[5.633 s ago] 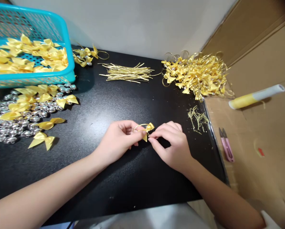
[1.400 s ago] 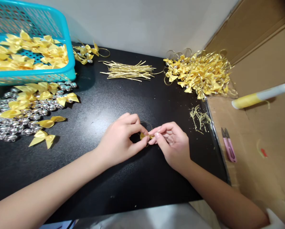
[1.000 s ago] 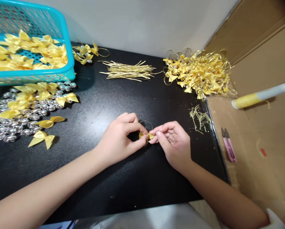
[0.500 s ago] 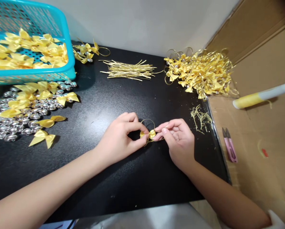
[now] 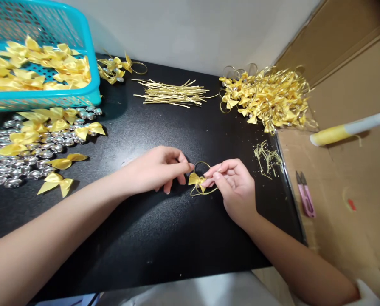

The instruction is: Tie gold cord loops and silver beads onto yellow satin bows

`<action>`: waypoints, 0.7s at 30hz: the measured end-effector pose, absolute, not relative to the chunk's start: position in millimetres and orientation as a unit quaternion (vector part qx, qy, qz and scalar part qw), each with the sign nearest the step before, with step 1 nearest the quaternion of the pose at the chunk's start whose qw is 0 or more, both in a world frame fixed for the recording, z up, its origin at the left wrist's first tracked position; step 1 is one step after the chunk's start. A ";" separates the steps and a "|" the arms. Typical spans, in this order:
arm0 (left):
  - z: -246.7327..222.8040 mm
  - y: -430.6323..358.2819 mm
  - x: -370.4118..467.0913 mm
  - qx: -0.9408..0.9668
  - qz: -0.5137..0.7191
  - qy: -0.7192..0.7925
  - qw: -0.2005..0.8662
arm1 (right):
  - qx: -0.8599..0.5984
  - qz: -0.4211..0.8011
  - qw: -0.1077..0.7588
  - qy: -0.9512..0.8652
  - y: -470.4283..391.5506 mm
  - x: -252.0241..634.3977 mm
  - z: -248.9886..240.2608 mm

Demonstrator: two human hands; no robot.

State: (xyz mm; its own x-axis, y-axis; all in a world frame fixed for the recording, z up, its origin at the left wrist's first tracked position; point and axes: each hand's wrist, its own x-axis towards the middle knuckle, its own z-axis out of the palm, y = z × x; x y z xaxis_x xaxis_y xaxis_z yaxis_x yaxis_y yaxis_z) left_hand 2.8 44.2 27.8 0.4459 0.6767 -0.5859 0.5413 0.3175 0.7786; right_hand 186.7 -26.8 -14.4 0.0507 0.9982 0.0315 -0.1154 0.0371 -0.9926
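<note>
A small yellow ribbon bow point(image 5: 194, 180) with gold cord around it lies in front of me, a thin cord loop point(image 5: 204, 162) rising behind it. My right hand point(image 5: 237, 185) is closed in a pinch at the bow's right side, on the gold cord; its fingertips hide part of the bow. Just left of the bow is my left hand point(image 5: 158, 170), fingers loosely bent and apart, holding nothing. Its thumb tip comes close to the bow; whether they touch I cannot tell.
Left: a turquoise basket point(image 5: 96, 80) of yellow bows, silver beads point(image 5: 33, 163) and loose bows point(image 5: 60, 183). Behind: cut gold cords point(image 5: 173, 92). Right: a heap of finished bows point(image 5: 269, 95), cord scraps point(image 5: 268, 158), pink thread snips point(image 5: 306, 195) and a yellow-white tube point(image 5: 350, 128) on cardboard.
My left hand has let go of the bow and drawn slightly left, its fingers loosening. My right hand stays at the bow's right side, shifted slightly left, and more of the bow shows.
</note>
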 end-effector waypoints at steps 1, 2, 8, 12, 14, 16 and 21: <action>28.8 47.7 5.9 0.587 0.013 0.515 0.624 | -0.472 0.509 0.549 -0.466 -26.6 186.9 -14.5; 29.7 51.1 9.0 0.590 -0.023 0.509 0.626 | -0.470 0.511 0.549 -0.466 -26.5 187.0 -14.5; 29.4 57.5 16.6 0.588 -0.109 0.476 0.644 | -0.454 0.525 0.552 -0.462 -26.3 188.2 -14.6; 24.7 46.4 16.2 0.569 -0.066 0.468 0.673 | -0.443 0.530 0.556 -0.462 -27.3 188.8 -16.6; 20.9 39.1 16.9 0.559 -0.020 0.468 0.684 | -0.439 0.534 0.551 -0.466 -28.3 188.7 -17.5; 16.8 31.9 18.0 0.555 0.027 0.463 0.691 | -0.437 0.535 0.546 -0.474 -29.1 188.5 -18.0; 9.9 16.6 19.8 0.612 0.154 0.459 0.626 | -0.435 0.484 0.570 -0.502 -30.6 189.0 -17.0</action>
